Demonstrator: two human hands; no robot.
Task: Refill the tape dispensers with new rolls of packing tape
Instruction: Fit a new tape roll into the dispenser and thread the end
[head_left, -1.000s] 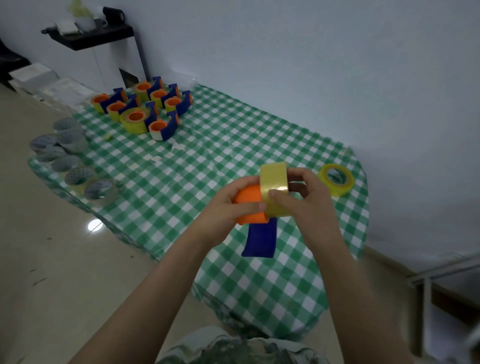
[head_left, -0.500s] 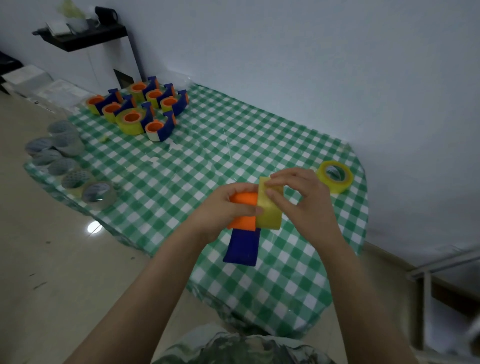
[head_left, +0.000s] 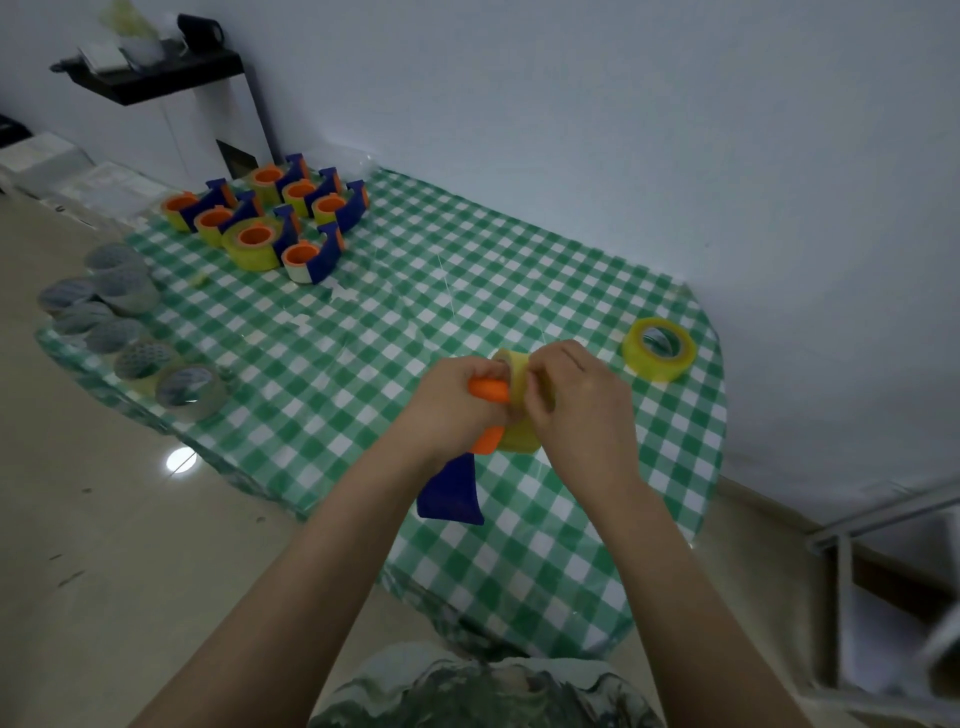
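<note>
My left hand (head_left: 451, 410) grips a tape dispenser by its orange hub (head_left: 488, 391); the dispenser's blue handle (head_left: 451, 493) hangs down below my wrists. My right hand (head_left: 576, 400) grips a yellow roll of packing tape (head_left: 515, 434) and holds it against the orange hub. Both hands are above the middle right of the green checked table (head_left: 363, 332). How far the roll sits on the hub is hidden by my fingers. A second yellow roll (head_left: 658, 349) lies on the table to the right.
Several blue and orange dispensers (head_left: 270, 223) loaded with yellow tape stand at the far left of the table. Several used clear rolls (head_left: 130, 343) line the left edge. A black shelf (head_left: 156, 78) is beyond the table, and a white wall runs along the right.
The yellow roll has turned and been pressed closer onto the orange hub. My right hand has closed over it, and both hands have dropped slightly.
</note>
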